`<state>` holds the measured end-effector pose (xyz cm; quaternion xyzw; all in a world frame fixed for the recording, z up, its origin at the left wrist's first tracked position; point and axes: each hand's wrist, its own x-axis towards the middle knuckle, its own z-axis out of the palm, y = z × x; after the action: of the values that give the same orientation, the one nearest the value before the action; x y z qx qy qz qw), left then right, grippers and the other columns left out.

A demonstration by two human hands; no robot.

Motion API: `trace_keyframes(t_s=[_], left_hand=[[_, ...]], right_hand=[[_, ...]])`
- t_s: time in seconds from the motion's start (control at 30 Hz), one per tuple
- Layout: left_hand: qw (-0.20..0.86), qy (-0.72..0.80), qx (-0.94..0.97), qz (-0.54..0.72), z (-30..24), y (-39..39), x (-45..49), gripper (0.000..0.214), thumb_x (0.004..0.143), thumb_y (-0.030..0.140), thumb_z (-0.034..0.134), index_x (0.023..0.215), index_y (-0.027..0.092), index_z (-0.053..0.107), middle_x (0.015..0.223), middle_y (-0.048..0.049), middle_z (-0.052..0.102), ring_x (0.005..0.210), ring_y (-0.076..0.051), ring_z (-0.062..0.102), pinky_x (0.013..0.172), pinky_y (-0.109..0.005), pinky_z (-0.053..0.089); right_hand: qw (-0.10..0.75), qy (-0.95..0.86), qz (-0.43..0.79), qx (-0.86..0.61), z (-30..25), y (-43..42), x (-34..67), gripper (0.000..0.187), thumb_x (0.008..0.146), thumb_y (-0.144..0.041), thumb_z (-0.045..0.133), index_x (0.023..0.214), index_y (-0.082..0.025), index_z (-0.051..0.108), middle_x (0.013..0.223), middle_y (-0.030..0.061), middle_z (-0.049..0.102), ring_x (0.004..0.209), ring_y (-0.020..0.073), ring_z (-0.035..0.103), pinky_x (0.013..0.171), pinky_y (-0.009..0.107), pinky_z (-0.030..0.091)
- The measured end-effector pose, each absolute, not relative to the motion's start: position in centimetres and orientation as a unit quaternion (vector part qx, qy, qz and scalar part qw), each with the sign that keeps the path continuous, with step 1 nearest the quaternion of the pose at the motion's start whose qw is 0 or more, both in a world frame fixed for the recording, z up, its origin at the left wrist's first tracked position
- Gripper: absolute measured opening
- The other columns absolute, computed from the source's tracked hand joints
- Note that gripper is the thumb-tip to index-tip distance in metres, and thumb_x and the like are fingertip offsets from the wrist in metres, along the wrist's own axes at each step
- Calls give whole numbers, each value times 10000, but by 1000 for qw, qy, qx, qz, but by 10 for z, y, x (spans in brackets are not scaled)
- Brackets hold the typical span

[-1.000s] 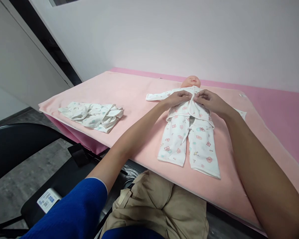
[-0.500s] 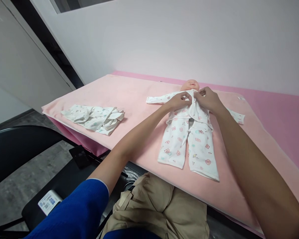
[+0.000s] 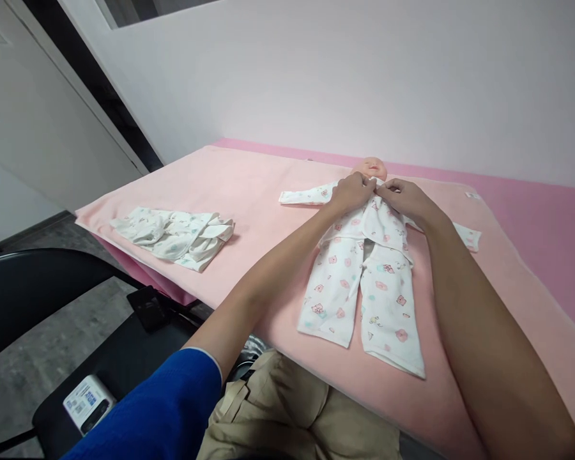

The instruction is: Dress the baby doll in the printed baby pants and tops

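Note:
A baby doll (image 3: 371,167) lies on its back on a pale pink blanket (image 3: 249,185), dressed in a white printed top (image 3: 374,223) and matching trousers (image 3: 364,294). My left hand (image 3: 352,190) and my right hand (image 3: 405,195) meet at the doll's chest just below its chin. Both hands have their fingers pinched on the front edge of the top near the neckline. The doll's sleeves stretch out to either side.
A second set of white printed baby clothes (image 3: 175,231) lies crumpled on the blanket at the left. A darker pink table surface (image 3: 546,204) runs along the white wall. A black chair (image 3: 33,287) and a small white device (image 3: 86,402) are at lower left.
Both hands have moved up the doll's chest from the middle of the top to the neckline under the chin. The view has shifted slightly.

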<state>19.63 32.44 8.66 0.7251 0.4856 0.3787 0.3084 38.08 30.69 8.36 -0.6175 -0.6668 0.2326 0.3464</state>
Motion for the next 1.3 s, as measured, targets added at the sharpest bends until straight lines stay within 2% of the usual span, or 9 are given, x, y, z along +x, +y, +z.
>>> trace_keyframes(t_s=[0.1, 0.2, 0.3, 0.37, 0.53, 0.67, 0.87, 1.03, 1.3], left_hand=[[325, 470, 730, 375, 86, 331, 197, 251, 1003, 372, 528, 811, 212, 538, 951, -90, 686, 1016, -276, 624, 985, -406, 442], [411, 437, 711, 368, 90, 333, 188, 243, 949, 327, 596, 745, 201, 555, 845, -65, 649, 930, -250, 632, 934, -392, 470], [502, 425, 662, 361, 93, 333, 180, 186, 914, 340, 681, 817, 184, 651, 864, -62, 683, 911, -236, 645, 904, -372, 489], [525, 421, 647, 360, 94, 332, 178, 173, 898, 343, 720, 858, 178, 689, 894, -69, 717, 940, -241, 661, 916, -362, 497], [520, 429, 647, 357, 95, 329, 180, 173, 879, 351, 755, 873, 181, 726, 956, -88, 770, 1050, -274, 678, 973, -361, 499], [536, 439, 644, 324, 99, 327, 175, 214, 885, 381, 755, 953, 178, 755, 1021, -98, 783, 1021, -271, 696, 945, -371, 515], [517, 446, 656, 322, 101, 325, 167, 274, 912, 460, 768, 952, 190, 759, 903, -77, 744, 882, -241, 665, 861, -363, 489], [511, 463, 657, 305, 102, 328, 167, 268, 949, 436, 743, 879, 177, 736, 700, -23, 587, 682, -175, 543, 726, -324, 416], [570, 447, 599, 341, 94, 337, 171, 243, 938, 362, 775, 849, 141, 726, 744, -53, 633, 708, -174, 567, 712, -308, 423]], right_hand=[[352, -659, 228, -625, 83, 307, 382, 441, 863, -664, 770, 1003, -253, 694, 1020, 99, 748, 788, 244, 661, 639, 351, 490], [344, -674, 243, -607, 85, 306, 382, 397, 859, -607, 784, 1032, -259, 700, 1032, 84, 741, 825, 237, 653, 664, 339, 497], [344, -691, 255, -582, 87, 306, 383, 327, 865, -548, 776, 1000, -256, 711, 1033, 76, 733, 886, 248, 647, 719, 350, 512], [346, -694, 271, -571, 88, 306, 384, 306, 876, -535, 761, 985, -254, 708, 1048, 75, 730, 914, 255, 646, 746, 361, 516], [344, -697, 286, -561, 89, 303, 384, 290, 908, -546, 726, 971, -266, 688, 1020, 60, 713, 905, 250, 625, 729, 356, 500], [350, -693, 270, -570, 88, 301, 380, 256, 923, -521, 720, 949, -269, 684, 979, 49, 696, 880, 240, 614, 720, 351, 494], [363, -669, 311, -570, 90, 299, 380, 247, 904, -475, 767, 949, -237, 725, 998, 81, 731, 904, 255, 660, 737, 363, 531], [366, -662, 312, -575, 93, 296, 379, 250, 907, -447, 778, 980, -209, 763, 999, 88, 752, 910, 245, 685, 754, 338, 541], [369, -650, 321, -581, 92, 297, 378, 217, 939, -408, 743, 946, -194, 779, 1037, 82, 784, 961, 247, 704, 749, 296, 524]])
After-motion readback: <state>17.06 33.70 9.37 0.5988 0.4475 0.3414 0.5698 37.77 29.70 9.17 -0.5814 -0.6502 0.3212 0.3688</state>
